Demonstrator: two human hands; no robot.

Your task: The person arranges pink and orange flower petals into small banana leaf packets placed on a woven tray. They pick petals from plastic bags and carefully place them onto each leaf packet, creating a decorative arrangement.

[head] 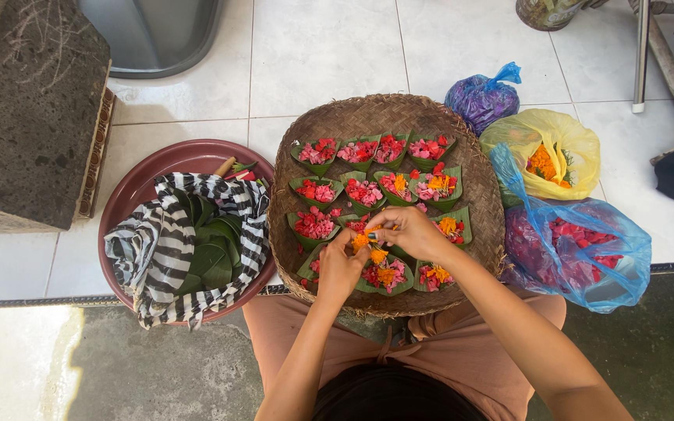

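White floor tiles run under everything, giving way to a grey concrete strip nearest the person, who sits with a round woven tray (477, 175) resting across the lap. The tray carries rows of small green leaf cups (316, 189) filled with pink and red petals, a few topped with orange as well. Over the tray's near half the left hand (339, 269) and the right hand (409, 231) meet, and their fingertips are pinched together on a small clump of orange marigold petals (361, 241); this clump sits just above a leaf cup near the tray's front edge that already holds orange and pink petals (384, 275). The grip of each hand is thus clamped on the same bit of flower, thumbs and forefingers touching it. Left of the tray, just beside its rim, stands a dark red round basin (143, 178) holding a black-and-white striped cloth (154, 257) wrapped around folded green leaves (211, 253). Right of the tray lie three plastic bags: a purple one (480, 97) at the far side, a yellow one (563, 136) showing orange flowers, and a blue one (587, 249) with dark pink petals, the blue touching the tray's edge. Beyond the basin, away from the tray, rises a rough dark stone block (29, 109).
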